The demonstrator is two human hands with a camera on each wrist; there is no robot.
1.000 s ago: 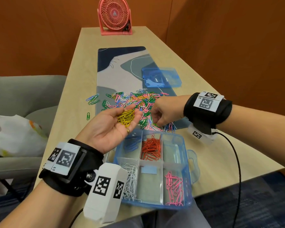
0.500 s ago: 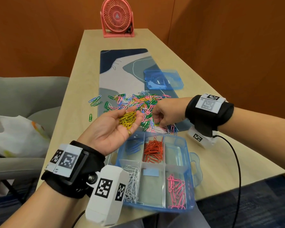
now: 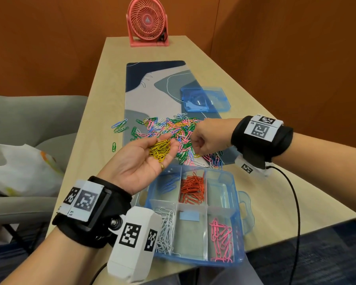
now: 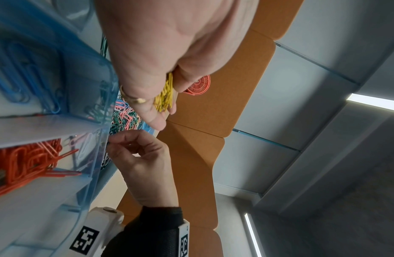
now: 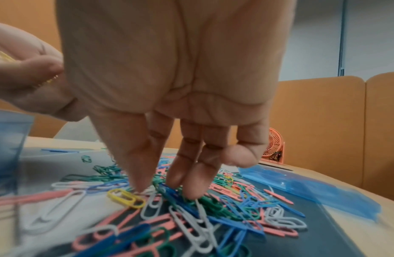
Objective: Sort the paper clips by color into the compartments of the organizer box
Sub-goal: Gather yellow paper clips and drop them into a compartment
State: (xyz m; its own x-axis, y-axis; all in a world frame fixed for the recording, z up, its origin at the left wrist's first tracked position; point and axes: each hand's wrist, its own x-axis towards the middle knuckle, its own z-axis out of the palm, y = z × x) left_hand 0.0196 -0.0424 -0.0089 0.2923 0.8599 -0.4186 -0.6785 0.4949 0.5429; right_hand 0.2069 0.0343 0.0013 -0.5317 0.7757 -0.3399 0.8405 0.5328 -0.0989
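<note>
My left hand (image 3: 152, 155) is held palm up over the far-left corner of the blue organizer box (image 3: 237, 182), its fingers cupped round a bunch of yellow paper clips (image 3: 160, 150). My right hand (image 3: 195, 150) points down into the mixed pile of clips (image 3: 173, 128) on the mat. In the right wrist view its thumb (image 5: 136, 180) and fingertips (image 5: 191, 189) touch the pile, and a single yellow clip (image 5: 125, 198) lies flat beside the thumb tip, not pinched. The box holds blue clips (image 3: 170, 183), orange clips (image 3: 192, 188), white clips (image 3: 165, 229) and pink clips (image 3: 221, 241) in separate compartments.
The box lid (image 3: 205, 99) lies on the desk mat (image 3: 152, 89) beyond the pile. A pink fan (image 3: 147, 19) stands at the table's far end. A few stray clips (image 3: 119, 126) lie left of the mat. A grey chair with a white bag (image 3: 19, 169) sits to the left.
My right hand has stayed at the near side of the pile, its fingers working down onto the clips. My left hand keeps the yellow bunch almost still.
</note>
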